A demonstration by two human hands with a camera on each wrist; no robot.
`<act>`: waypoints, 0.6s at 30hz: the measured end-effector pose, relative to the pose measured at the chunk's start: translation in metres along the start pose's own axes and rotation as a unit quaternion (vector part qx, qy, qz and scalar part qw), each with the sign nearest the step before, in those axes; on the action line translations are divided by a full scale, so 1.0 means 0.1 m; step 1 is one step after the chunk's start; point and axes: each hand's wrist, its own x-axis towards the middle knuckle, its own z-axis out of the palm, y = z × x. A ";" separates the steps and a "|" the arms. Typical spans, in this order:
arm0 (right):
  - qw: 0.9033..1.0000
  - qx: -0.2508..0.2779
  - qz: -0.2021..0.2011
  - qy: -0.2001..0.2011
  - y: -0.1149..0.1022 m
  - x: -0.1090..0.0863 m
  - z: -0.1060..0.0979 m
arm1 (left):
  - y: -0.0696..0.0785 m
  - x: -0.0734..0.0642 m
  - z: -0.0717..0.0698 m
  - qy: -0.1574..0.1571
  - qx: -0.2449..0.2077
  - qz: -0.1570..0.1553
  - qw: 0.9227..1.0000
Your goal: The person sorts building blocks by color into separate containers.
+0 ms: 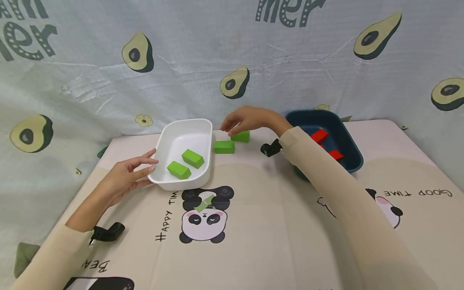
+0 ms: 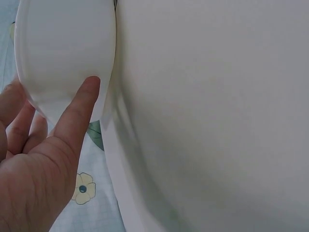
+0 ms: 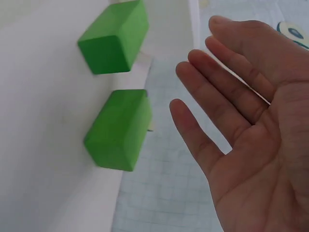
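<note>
My left hand holds the near left side of a white plastic container, thumb along its outer wall and fingers at the rim. Two green blocks lie inside that container. Just right of it, two more green blocks rest on the table, one a green block in plain sight, the other a farther green block partly covered by my right hand. Loosely bent and apart from the blocks in the right wrist view, the right hand has nothing in its fingers.
A dark blue container with several red blocks stands at the right, partly behind my right sleeve. Behind the table hangs an avocado-print cloth. Both sleeves carry a black wrist camera.
</note>
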 end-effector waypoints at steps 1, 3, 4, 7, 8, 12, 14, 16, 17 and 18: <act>1.000 0.001 0.001 0.000 0.02 -0.02 0.02 | 0.00 0.00 0.01 0.000 0.002 0.001 1.000; 1.000 0.007 -0.001 -0.003 0.04 -0.03 0.05 | -0.01 0.00 0.02 -0.001 0.002 0.000 1.000; 1.000 0.011 -0.003 -0.005 0.04 -0.02 0.07 | -0.01 0.00 0.01 0.000 0.002 -0.001 1.000; 1.000 0.019 -0.006 -0.017 0.03 0.01 0.13 | -0.03 -0.01 0.01 -0.001 0.004 -0.001 1.000; 1.000 0.018 -0.006 -0.019 0.03 0.02 0.15 | -0.03 -0.01 0.01 -0.002 0.002 0.000 1.000; 1.000 -0.008 -0.002 -0.029 0.02 0.04 0.23 | -0.04 0.00 0.01 -0.004 -0.002 0.002 1.000; 0.999 -0.019 -0.004 -0.030 0.03 0.05 0.26 | -0.04 0.00 0.01 -0.004 -0.002 0.001 1.000; 0.999 -0.020 -0.009 -0.029 0.04 0.05 0.28 | -0.03 0.01 0.01 -0.004 0.001 0.002 1.000; 0.999 -0.019 -0.010 -0.027 0.04 0.05 0.28 | -0.02 0.01 0.01 -0.004 0.002 0.002 1.000; 0.999 -0.019 -0.012 -0.024 0.05 0.05 0.28 | -0.02 0.01 0.00 -0.004 0.005 0.004 1.000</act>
